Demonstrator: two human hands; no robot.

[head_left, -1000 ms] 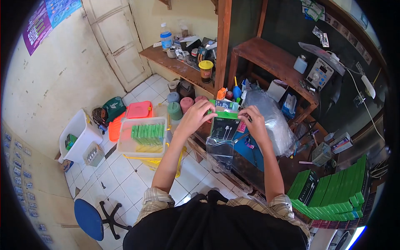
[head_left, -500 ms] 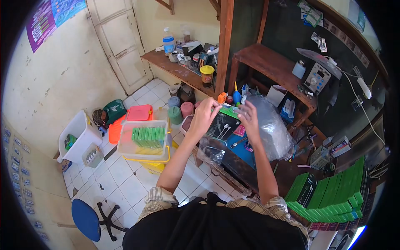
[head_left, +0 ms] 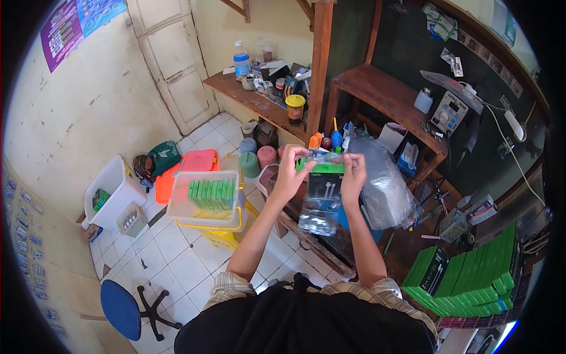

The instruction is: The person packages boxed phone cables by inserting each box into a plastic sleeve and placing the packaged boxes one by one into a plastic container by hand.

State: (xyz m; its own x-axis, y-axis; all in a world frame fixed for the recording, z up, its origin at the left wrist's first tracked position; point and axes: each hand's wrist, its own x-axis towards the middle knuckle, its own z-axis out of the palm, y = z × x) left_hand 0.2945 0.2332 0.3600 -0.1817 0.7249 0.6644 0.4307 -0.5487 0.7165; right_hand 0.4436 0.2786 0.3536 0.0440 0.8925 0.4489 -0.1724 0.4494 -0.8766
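A black and green box (head_left: 324, 184), with two white cables pictured on its face, is held upright above the tabletop (head_left: 398, 245), near its left edge. Clear plastic (head_left: 318, 222) hangs below the box and also shows at its top. The left hand (head_left: 290, 174) grasps the upper left corner between bent fingers and thumb; the right hand (head_left: 354, 176) pinches the upper right corner, its fingers curled. Whether each grips cardboard, plastic or both cannot be told.

Beneath and beside the right hand lies a blue mat (head_left: 372, 227), partly covered by a large plastic-wrapped bundle (head_left: 386, 194). An orange carton (head_left: 315, 140) and a blue blower bulb (head_left: 336, 140) stand beyond the hands, near the far edge. A grey basket (head_left: 453, 225) stands on the right part of the tabletop; rows of green boxes (head_left: 466, 274) fill the near right corner. On the floor side, left of the table, a clear tub (head_left: 177, 207) holds upright green packs (head_left: 211, 194) and rests on a yellow bucket (head_left: 219, 238).
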